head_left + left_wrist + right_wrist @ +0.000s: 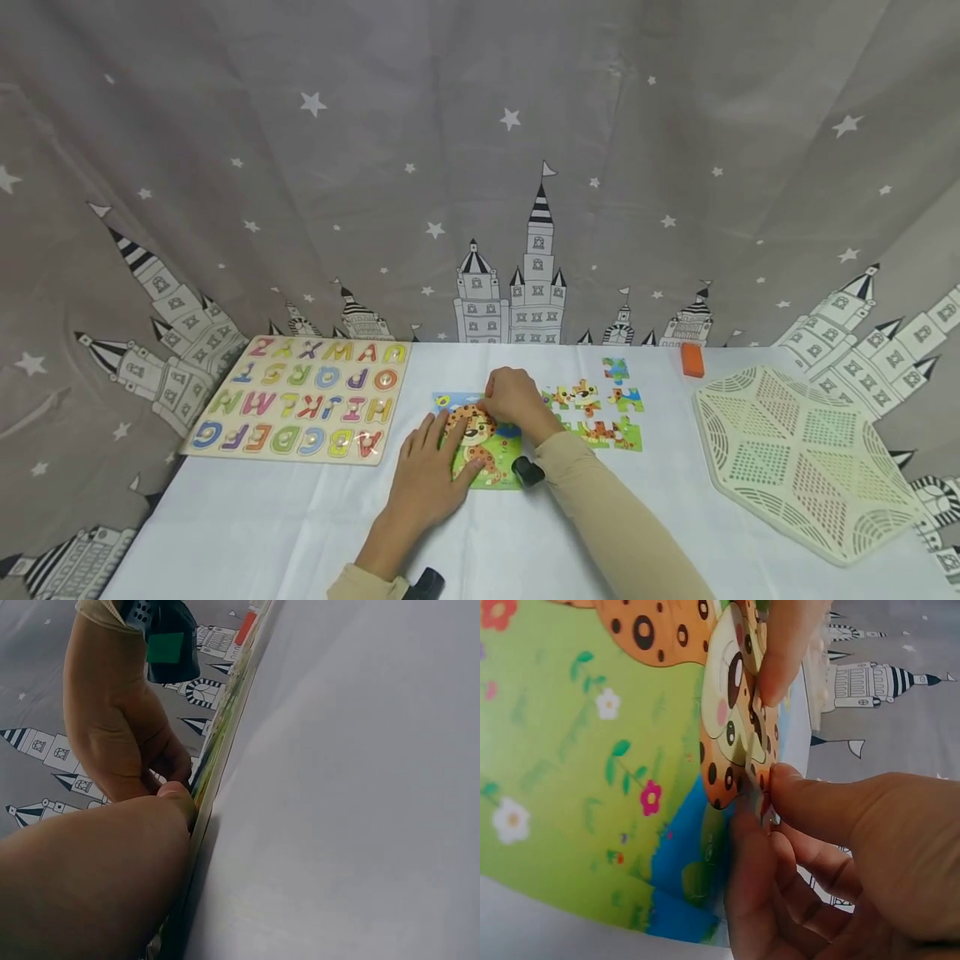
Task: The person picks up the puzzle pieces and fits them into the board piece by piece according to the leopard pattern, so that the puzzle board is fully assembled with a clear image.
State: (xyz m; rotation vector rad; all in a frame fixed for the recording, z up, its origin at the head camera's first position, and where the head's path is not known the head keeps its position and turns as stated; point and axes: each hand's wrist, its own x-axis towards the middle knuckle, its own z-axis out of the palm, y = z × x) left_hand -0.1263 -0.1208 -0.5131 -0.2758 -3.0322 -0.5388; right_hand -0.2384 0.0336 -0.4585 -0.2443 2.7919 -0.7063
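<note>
A leopard picture puzzle board (pixel 491 475) lies in front of me, with grass, flowers and a blue pond printed on it. My left hand (pixel 426 479) rests on its left side, fingers spread over the leopard. At the board's upper right, my right hand (pixel 517 400) pinches a small puzzle piece (pixel 755 769) between thumb and fingers. In the right wrist view the piece stands tilted at the leopard's head, mostly covered by the fingers. A left fingertip (pixel 778 675) presses on the picture just beside it.
Right of the board lie several loose leopard puzzle pieces (pixel 600 432). A wooden alphabet board (pixel 300 414) is on the left. An orange block (pixel 692 361) lies at the back right, near a pale hexagonal patterned board (pixel 806 462). A grey castle-print curtain (pixel 480 167) hangs behind the white table.
</note>
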